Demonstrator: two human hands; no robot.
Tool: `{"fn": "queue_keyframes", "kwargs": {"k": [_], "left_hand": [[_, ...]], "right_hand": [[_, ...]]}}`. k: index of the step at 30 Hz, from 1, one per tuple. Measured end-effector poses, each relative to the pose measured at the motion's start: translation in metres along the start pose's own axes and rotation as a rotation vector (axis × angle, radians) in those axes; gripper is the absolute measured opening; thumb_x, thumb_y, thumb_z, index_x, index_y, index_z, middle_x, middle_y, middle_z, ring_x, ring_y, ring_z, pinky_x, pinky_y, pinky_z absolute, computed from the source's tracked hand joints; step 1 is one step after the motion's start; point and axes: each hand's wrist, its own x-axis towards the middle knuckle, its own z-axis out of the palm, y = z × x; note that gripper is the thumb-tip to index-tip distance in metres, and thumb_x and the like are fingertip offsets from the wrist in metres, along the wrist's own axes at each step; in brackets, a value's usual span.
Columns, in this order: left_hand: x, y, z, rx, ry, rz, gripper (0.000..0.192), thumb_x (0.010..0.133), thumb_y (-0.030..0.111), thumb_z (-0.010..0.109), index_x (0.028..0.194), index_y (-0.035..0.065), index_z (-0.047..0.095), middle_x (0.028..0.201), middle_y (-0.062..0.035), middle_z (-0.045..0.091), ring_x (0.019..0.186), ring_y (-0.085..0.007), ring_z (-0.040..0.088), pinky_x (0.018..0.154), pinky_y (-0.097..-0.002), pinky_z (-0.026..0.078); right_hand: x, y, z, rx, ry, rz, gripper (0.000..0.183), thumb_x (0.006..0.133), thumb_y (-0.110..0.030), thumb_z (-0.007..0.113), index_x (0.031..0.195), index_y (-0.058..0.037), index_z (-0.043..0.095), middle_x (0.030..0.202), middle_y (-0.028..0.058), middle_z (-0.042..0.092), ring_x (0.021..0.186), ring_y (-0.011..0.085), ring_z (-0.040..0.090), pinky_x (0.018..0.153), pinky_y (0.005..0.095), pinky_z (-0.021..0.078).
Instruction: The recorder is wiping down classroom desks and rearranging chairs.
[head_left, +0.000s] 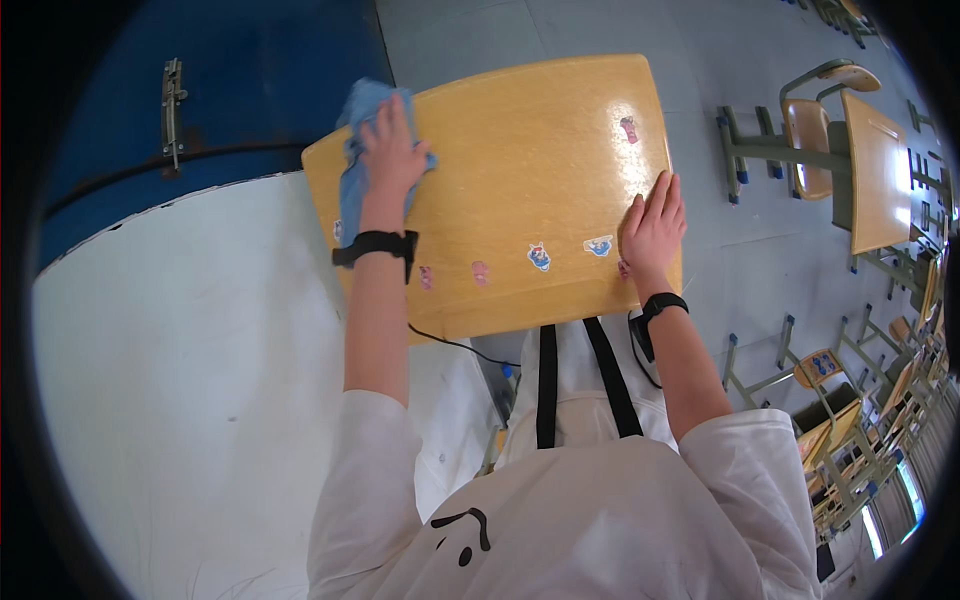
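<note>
A wooden school desk top (510, 172) with a glossy finish stands before me. Near its far left corner, my left hand (394, 154) lies palm down on a blue cloth (358, 184), pressing it to the wood. Part of the cloth reaches past the desk's far edge. My right hand (654, 229) rests flat by the right edge and holds nothing. Several small cartoon stickers are on the top, among them a blue and white one (538, 256) and a pink one (628, 130). Another sticker (623, 268) is partly under my right hand.
A white wall (187, 360) runs along the left, beside a blue door (262, 67) with a metal bolt (172, 109). To the right, on the grey floor (697, 97), stand another desk (877, 176) and a chair (808, 146). Black cables (457, 345) hang near my wrists.
</note>
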Motion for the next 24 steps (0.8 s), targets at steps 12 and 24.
{"fn": "queue_keyframes", "kwargs": {"k": [12,24], "left_hand": [[-0.067,0.158,0.035,0.042,-0.030,0.403,0.076,0.079,0.021,0.062,0.142,0.0253,0.019,0.141,-0.0009,0.032,0.131,-0.0413,0.018,0.099,-0.0641,0.023],[-0.213,0.234,0.087,-0.157,-0.001,0.556,0.053,0.077,0.012,0.059,0.127,0.0173,0.044,0.124,-0.0023,0.050,0.127,-0.0346,0.032,0.099,-0.0595,0.025]], "right_hand": [[-0.004,0.004,0.006,0.138,0.058,0.063,0.051,0.090,-0.021,0.042,0.132,0.0052,0.032,0.132,0.0211,0.040,0.119,0.0329,0.040,0.097,0.0409,0.0317],[0.010,0.042,-0.015,0.991,-0.077,0.412,0.051,0.088,-0.020,0.046,0.135,-0.0059,0.033,0.131,0.0233,0.040,0.121,0.0385,0.038,0.097,0.0441,0.0339]]}}
